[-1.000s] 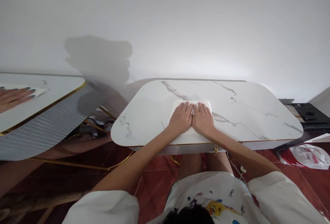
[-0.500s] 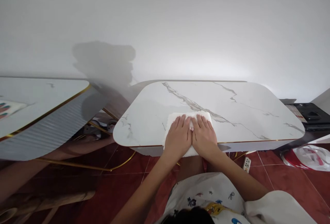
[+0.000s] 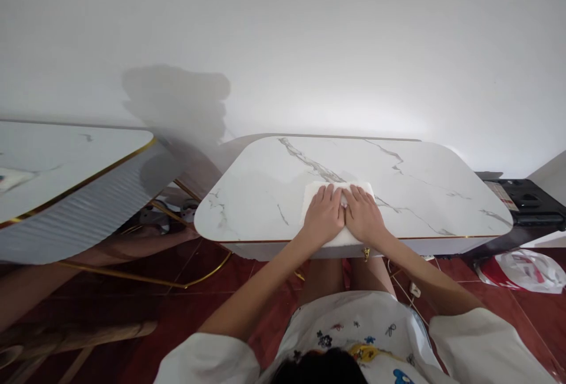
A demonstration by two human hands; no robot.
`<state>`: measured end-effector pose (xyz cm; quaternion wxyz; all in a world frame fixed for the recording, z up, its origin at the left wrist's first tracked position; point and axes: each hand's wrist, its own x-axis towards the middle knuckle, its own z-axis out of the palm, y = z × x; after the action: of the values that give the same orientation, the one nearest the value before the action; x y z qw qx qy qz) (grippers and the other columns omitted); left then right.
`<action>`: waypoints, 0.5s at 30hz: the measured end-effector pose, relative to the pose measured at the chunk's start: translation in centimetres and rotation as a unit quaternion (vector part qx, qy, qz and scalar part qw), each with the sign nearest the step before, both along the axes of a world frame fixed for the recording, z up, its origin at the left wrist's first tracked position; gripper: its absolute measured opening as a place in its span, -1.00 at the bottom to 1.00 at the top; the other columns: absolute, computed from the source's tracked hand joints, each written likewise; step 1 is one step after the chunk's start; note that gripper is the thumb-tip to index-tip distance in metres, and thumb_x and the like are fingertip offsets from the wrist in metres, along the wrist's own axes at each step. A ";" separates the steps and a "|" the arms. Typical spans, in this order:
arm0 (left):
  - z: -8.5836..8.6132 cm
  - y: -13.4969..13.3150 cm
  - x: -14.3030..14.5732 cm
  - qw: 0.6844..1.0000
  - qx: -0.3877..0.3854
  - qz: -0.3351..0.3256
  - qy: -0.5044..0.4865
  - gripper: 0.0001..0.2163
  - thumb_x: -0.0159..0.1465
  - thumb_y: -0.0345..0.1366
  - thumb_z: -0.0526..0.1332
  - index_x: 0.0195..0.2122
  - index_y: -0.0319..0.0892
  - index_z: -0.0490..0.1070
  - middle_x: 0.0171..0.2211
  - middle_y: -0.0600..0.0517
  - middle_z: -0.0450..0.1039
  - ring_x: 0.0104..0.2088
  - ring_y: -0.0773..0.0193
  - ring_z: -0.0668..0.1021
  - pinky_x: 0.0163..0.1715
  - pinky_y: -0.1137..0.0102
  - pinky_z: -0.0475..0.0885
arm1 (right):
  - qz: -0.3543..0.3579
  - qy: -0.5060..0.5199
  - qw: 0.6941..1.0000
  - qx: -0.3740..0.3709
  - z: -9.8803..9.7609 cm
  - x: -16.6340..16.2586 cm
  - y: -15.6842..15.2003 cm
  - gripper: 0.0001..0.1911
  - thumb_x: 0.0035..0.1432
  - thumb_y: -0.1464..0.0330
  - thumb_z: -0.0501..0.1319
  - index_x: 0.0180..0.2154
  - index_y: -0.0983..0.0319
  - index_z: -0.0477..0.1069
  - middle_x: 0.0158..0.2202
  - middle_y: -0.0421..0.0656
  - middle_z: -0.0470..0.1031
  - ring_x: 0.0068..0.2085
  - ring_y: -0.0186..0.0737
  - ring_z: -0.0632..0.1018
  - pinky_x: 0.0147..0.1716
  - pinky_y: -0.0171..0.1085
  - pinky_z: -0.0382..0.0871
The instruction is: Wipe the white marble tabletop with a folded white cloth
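A white cloth [image 3: 347,237] lies flat on a white marble-patterned tabletop [image 3: 252,195], towards its front edge. My left hand [image 3: 325,213] presses down on it, palm down with the fingers stretched forward. Beside it, thumbs close together, my right hand [image 3: 365,214] rests on the same cloth with its fingers laid out flat. Both palms cover much of the cloth. Below the tabletop's gold-trimmed edge, a small gold knob [image 3: 366,254] shows on the front face.
To the left stands a similar table [image 3: 101,154] with another white cloth [image 3: 15,179]; a person's leg [image 3: 119,254] shows under it. A black appliance [image 3: 530,201] and a red-and-white plastic bag [image 3: 526,272] are at right. A white wall [image 3: 331,36] rises behind.
Both hands and the cloth have slid forward and to the right, from over the front edge onto the tabletop. The gold knob has come into sight. The other person's fingers at far left have mostly left view.
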<state>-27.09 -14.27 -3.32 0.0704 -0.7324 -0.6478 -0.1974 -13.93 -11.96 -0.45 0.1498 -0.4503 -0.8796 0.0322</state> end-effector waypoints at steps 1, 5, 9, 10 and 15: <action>0.0 0.8 -0.2 1.000 -0.003 0.001 -0.001 -0.62 0.33 -0.34 -0.09 0.12 -0.29 0.27 0.16 -0.26 0.30 0.20 -0.06 0.32 0.15 0.03 0.28 | 0.001 -0.005 1.000 0.001 0.0 -0.1 0.7 -0.49 0.32 0.41 -0.06 0.25 0.34 0.24 0.31 0.08 0.24 0.31 0.03 0.26 0.24 -0.06 0.11; 0.3 4.2 -0.8 1.000 -0.009 0.008 -0.003 -0.67 0.33 -0.33 -0.05 0.07 -0.23 0.30 0.12 -0.24 0.33 0.16 -0.05 0.34 0.11 0.04 0.30 | -0.003 -0.012 1.000 0.007 0.0 -0.8 3.8 -0.50 0.33 0.40 -0.07 0.25 0.33 0.23 0.30 0.08 0.24 0.30 0.04 0.26 0.23 -0.07 0.11; 0.6 7.3 -1.6 1.000 -0.001 0.002 0.005 -0.70 0.33 -0.36 -0.04 0.04 -0.20 0.30 0.06 -0.19 0.36 0.13 -0.01 0.35 0.11 0.09 0.28 | 0.003 -0.011 1.000 0.011 0.0 -1.6 7.1 -0.51 0.31 0.43 -0.08 0.23 0.32 0.25 0.28 0.07 0.27 0.28 0.01 0.28 0.21 -0.09 0.13; 0.6 8.1 -1.8 1.000 -0.001 0.001 0.006 -0.70 0.33 -0.37 -0.05 0.03 -0.21 0.31 0.04 -0.20 0.36 0.12 -0.01 0.36 0.11 0.09 0.29 | 0.005 -0.010 1.000 0.012 0.0 -1.8 8.0 -0.51 0.31 0.43 -0.08 0.23 0.32 0.26 0.28 0.07 0.28 0.27 0.00 0.28 0.21 -0.09 0.14; 0.7 12.2 -3.1 1.000 0.001 -0.013 0.006 -0.71 0.35 -0.38 -0.08 0.01 -0.23 0.32 -0.01 -0.20 0.38 0.05 0.01 0.38 0.09 0.13 0.27 | 0.005 -0.011 1.000 0.015 0.1 -3.1 12.1 -0.52 0.32 0.44 -0.11 0.21 0.33 0.26 0.25 0.10 0.30 0.23 0.02 0.30 0.18 -0.07 0.15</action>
<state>-30.18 -2.08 -2.59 0.0722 -0.7422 -0.6374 -0.1943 -17.04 0.11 -0.39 0.1470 -0.4442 -0.8837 0.0150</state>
